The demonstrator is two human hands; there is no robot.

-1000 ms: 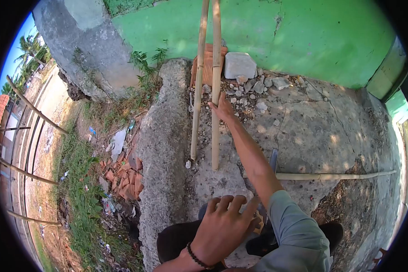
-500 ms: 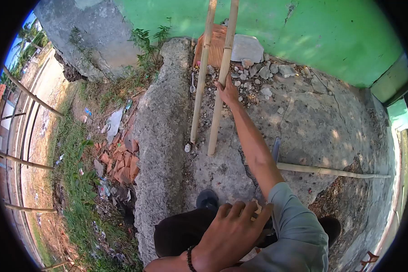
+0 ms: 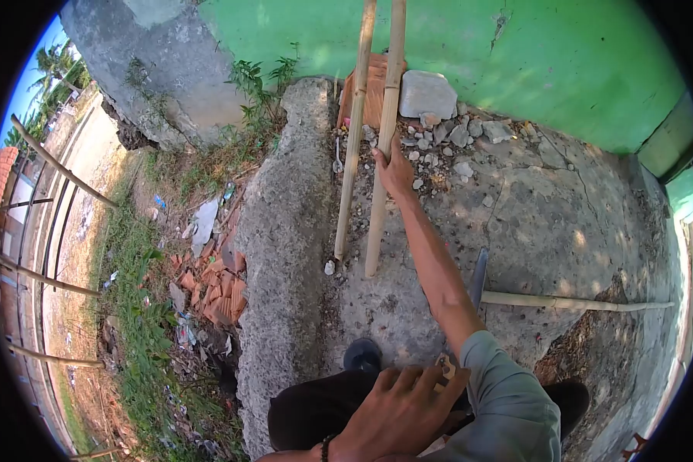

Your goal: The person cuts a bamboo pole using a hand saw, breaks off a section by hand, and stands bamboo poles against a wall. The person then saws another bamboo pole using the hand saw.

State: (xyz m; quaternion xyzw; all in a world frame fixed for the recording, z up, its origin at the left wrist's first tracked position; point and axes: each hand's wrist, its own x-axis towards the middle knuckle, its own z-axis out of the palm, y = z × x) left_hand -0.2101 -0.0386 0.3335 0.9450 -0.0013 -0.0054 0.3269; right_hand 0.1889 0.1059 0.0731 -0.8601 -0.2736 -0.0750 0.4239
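My right hand (image 3: 395,173) reaches forward and grips a bamboo pole (image 3: 381,196), with the thumb along its left side. Just left of it is a second, thinner bamboo pole (image 3: 350,165), which the hand does not touch. Both poles slope up toward the green wall, and their tops run out of view. My left hand (image 3: 400,412), with a dark beaded bracelet, is low over my legs with bent fingers. It appears closed on the wooden handle (image 3: 445,369) of a machete, whose blade (image 3: 479,276) shows beyond my right forearm. That forearm hides the middle of the machete.
Another pole (image 3: 577,302) lies across the cracked concrete on the right. Ahead are loose stones (image 3: 458,135), a pale block (image 3: 427,94) and an orange tile (image 3: 376,85) by the green wall (image 3: 547,69). A raised concrete edge (image 3: 273,254) borders grass and broken tiles (image 3: 215,289) on the left.
The view has shifted slightly, so most things appear a little lower and to the right. My right hand stays on the same pole, and my left hand keeps nearly the same pose.
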